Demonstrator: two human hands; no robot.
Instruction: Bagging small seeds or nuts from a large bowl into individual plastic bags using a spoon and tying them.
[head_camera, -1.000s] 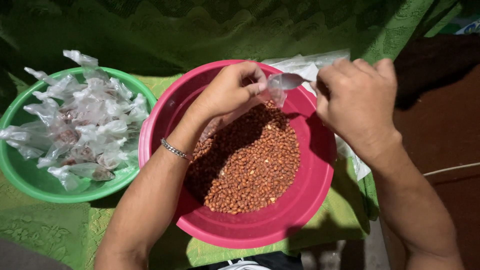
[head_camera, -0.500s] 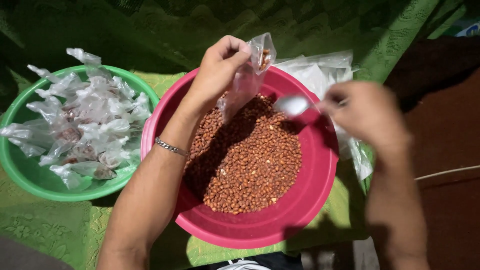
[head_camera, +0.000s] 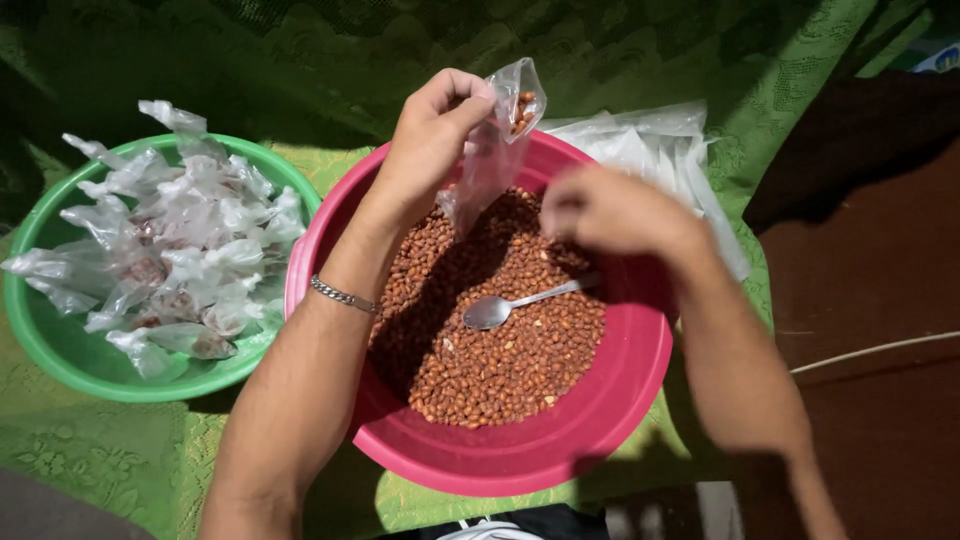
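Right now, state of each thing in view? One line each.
left hand: raised, pinching the small clear bag
small clear bag: held up over the pink basin, a few peanuts inside, untied
right hand: blurred, over the basin, holds nothing
spoon: lying free on the peanuts
pink basin: part filled with peanuts
green basin: heaped with tied filled bags
stack of empty bags: flat behind the pink basin

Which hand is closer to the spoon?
The right hand. It hangs just above the handle end of the spoon, not touching it. The left hand is farther up, holding a small clear bag over the red bowl.
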